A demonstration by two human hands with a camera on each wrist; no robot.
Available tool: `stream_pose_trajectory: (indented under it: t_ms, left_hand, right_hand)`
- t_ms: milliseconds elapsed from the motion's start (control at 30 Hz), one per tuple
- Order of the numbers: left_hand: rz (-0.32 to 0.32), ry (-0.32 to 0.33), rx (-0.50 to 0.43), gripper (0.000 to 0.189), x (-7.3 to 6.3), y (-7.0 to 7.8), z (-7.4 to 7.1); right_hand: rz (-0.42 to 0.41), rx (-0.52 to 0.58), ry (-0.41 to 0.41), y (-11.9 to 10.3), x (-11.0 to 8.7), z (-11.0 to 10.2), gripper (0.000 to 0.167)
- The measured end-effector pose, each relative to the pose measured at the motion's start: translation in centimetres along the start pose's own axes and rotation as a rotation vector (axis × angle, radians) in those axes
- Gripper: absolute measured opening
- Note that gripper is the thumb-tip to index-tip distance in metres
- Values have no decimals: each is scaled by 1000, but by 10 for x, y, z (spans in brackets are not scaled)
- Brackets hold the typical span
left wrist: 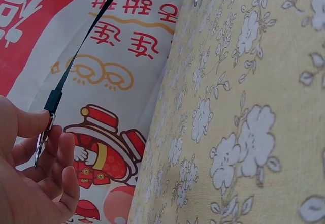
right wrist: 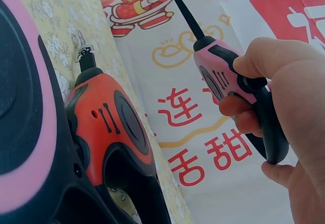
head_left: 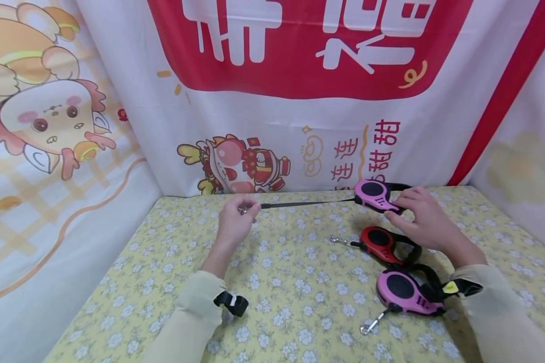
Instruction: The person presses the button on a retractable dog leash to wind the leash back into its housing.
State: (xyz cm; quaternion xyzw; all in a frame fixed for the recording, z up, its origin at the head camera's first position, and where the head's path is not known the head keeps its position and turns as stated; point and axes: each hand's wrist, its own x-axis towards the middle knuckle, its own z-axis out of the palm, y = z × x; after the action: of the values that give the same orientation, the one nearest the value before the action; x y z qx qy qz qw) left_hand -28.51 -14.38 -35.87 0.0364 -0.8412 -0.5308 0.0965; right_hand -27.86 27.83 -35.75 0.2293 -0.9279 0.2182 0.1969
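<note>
A pink and black retractable dog leash is held up by my right hand, whose fingers go round its handle while the thumb lies on the button side in the right wrist view. Its black strap runs out nearly level to the left. At the strap's end my left hand pinches the metal clip between thumb and fingers. Below the right hand lie a red leash and a second pink leash, each with its clip pointing left.
The table wears a yellow flowered cloth. Behind it hangs a white and red printed curtain, with another printed cloth on the left. Black bands circle both wrists, the right one close to the lower pink leash.
</note>
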Motion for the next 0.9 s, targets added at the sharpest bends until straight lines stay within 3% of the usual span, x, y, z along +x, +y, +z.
stream_pose_trajectory:
  t_ms: [367,900]
  left_hand:
    - [31,-5,-6,15,0,-3,2]
    - [37,-26,-2,14,-1,-6,7]
  right_hand:
    - [-33,-2,12,0,1,3,24]
    - [-17,-22,-15,-3,2,4,26]
